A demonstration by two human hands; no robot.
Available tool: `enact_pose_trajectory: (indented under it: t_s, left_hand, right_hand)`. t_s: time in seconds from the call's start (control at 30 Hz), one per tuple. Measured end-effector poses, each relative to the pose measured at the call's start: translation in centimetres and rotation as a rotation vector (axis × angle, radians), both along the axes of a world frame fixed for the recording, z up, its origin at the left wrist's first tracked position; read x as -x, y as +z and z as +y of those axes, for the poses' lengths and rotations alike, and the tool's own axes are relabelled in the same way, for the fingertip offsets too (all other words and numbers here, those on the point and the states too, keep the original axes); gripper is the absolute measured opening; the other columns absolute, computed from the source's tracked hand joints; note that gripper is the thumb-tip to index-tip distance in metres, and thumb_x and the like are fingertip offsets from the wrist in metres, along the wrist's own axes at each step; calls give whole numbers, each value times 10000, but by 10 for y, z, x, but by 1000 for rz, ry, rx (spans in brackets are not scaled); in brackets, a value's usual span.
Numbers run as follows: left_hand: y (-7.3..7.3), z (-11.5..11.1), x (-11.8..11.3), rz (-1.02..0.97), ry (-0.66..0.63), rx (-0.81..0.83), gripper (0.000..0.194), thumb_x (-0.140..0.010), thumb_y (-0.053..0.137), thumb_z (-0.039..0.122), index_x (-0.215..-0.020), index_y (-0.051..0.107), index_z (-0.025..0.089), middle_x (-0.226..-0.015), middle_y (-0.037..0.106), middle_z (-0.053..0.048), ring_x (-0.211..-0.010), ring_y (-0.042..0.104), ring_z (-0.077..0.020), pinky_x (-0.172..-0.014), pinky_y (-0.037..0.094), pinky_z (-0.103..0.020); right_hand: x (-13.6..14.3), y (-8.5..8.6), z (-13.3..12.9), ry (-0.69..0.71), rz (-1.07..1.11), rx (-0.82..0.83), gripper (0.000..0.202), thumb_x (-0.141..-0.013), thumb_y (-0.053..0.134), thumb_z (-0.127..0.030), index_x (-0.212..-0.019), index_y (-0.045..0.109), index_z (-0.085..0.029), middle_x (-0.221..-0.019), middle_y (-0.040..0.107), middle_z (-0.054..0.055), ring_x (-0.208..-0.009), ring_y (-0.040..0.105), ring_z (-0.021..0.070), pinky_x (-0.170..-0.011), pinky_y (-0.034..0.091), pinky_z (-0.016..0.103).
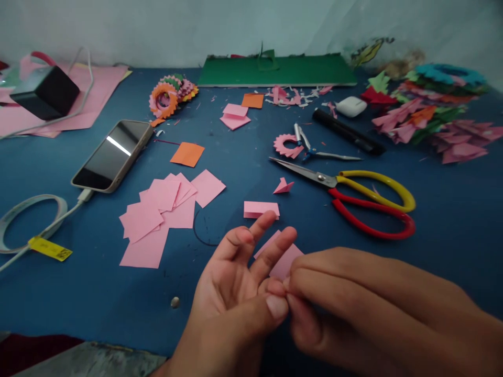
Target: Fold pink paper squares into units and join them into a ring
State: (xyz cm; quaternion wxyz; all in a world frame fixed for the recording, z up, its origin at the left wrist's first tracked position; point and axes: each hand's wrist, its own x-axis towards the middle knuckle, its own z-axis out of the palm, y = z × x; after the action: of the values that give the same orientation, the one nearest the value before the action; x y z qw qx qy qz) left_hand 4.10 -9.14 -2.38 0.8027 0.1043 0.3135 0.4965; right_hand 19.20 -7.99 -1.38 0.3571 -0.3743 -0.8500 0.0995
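My left hand [236, 293] is palm up, its thumb pressed against the index finger while the other fingers stand apart. Fingertips of my right hand [338, 298] pinch at the same spot, touching the left thumb and index. Whatever lies between them is hidden. Just behind the fingers is a pink paper piece [283, 262], partly covered. Beyond the left fingertips lies a folded pink strip [259, 209], and past it a small pointed pink folded piece [283, 186]. Pink paper squares [157, 209] overlap in a spread to the left.
Scissors [321, 178] with yellow and red handles lie right. Behind them are pliers [310, 152], a pink paper ring [288, 145] and a black pen [348, 132]. A phone [113, 154] on a cable, a tape roll [61, 209] and an orange square [187, 154] lie left.
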Motion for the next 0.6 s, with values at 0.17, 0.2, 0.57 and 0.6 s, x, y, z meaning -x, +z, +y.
enact_pose_trajectory:
  t_s: [0.17, 0.2, 0.57, 0.6]
  left_hand:
    - [-2, 1, -2, -32, -2, -22, 386, -656, 673, -28, -887, 575, 265, -1312, 530, 23, -1204, 504, -217, -890, 489, -256]
    - [-3, 1, -2, -40, 4, -31, 388, -658, 671, -28, -896, 574, 263, -1315, 528, 17, -1199, 509, -216, -885, 490, -250]
    - [-6, -2, -4, -57, 18, -99, 422, -672, 662, -31, -946, 569, 275, -1345, 503, 11, -1217, 492, -217, -950, 466, -282]
    - [-6, -2, -4, -61, 21, -108, 418, -674, 663, -33, -942, 569, 274, -1347, 500, 12, -1216, 493, -212, -949, 466, -277]
  right_hand:
    - [6, -8, 1, -34, -3, -107, 89, -797, 610, -224, -730, 658, -193, -705, 727, -2, -656, 693, 120, -723, 570, 149]
    - [7, -8, 2, -38, -3, -115, 114, -815, 585, -214, -722, 650, -194, -681, 719, -9, -640, 688, 112, -716, 571, 148]
    - [13, -4, 6, -51, -16, -133, 163, -781, 529, -94, -666, 593, -191, -565, 658, -31, -554, 633, 96, -609, 550, 178]
    - [13, -4, 6, -52, -14, -119, 151, -766, 530, -90, -672, 595, -188, -578, 662, -26, -556, 632, 97, -614, 549, 180]
